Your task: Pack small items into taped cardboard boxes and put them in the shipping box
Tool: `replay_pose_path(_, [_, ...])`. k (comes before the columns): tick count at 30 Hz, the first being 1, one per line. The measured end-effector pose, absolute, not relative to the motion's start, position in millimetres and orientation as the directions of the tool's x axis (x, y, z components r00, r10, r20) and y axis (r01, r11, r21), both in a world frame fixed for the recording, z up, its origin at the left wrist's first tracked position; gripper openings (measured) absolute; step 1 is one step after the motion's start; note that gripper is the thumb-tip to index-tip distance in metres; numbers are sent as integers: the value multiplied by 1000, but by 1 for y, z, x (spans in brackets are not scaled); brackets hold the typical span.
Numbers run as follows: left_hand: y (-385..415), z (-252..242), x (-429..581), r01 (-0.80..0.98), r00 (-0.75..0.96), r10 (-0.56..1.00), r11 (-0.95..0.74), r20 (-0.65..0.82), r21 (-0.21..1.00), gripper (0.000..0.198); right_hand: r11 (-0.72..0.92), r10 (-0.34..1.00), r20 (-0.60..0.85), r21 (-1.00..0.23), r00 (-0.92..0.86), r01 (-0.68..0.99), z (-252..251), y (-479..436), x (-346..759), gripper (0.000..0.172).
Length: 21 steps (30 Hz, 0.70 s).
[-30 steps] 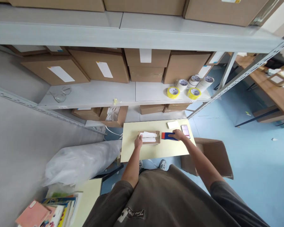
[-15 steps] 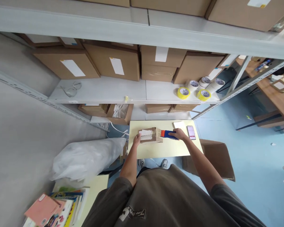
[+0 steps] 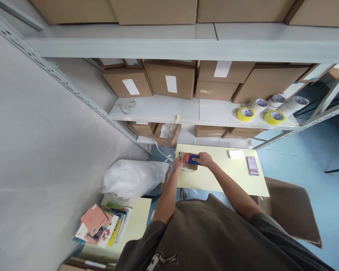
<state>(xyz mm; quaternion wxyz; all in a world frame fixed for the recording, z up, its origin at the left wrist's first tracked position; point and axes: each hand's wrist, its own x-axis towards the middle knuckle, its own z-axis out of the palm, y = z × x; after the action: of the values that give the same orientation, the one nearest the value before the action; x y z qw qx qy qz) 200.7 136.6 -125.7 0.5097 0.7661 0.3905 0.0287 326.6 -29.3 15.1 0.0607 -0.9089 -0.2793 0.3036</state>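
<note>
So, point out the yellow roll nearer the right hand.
The left yellow roll, on the shelf. The right yellow roll is farther from the right hand, which grips the blue tool.

Room interior, as it appears from where I stand. A smooth grey wall (image 3: 59,158) rises beyond the left edge of the pale-yellow tabletop (image 3: 234,163). Along the far edge runs a light-grey metal shelving rack (image 3: 147,49); three levels are visible, with slotted uprights (image 3: 64,83). Off the near left corner stands a second table (image 3: 138,214), its top likewise pale yellow. Floor (image 3: 332,195): light blue, exposed past the right edge, where a dark furniture leg (image 3: 337,170) stands well apart. Illumination: diffuse, with soft shading beneath the upper shelf.
</note>
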Motion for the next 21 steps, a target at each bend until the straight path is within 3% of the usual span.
replay_pose_path(6, [82, -125, 225, 576, 735, 564, -226, -376, 785, 46, -863, 502, -509, -242, 699, 443, 21, -81, 354, 57])
replay_pose_path(14, [-41, -127, 297, 560, 803, 420, -286, -424, 777, 51, -943, 333, -522, -170, 785, 286, 25, -214, 382, 53])
replay_pose_path(21, [-59, -133, 315, 530, 824, 396, -291, -405, 796, 47, -942, 318, -535, -272, 783, 196, 10, -258, 383, 49])
